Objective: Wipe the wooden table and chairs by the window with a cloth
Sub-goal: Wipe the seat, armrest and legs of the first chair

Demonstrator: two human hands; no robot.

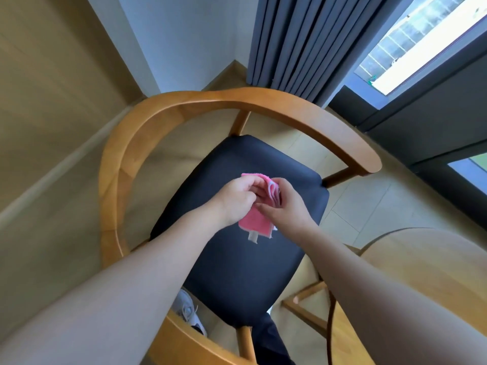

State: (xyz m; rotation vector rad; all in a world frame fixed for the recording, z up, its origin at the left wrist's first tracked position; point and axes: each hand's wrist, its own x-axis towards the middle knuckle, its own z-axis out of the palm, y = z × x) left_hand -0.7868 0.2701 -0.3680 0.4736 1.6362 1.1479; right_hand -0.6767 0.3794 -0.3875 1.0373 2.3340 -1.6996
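While both hands grip the pink cloth above the chair seat, left hand at 9 o'clock, right hand at 3, folding should finish flat before wiping the armrest rail.

Chair frame smooth satin wood; seat matt dark upholstery; cloth fuzzy pink fabric

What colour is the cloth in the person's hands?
Pink cloth with a white tag, seen in the head view.
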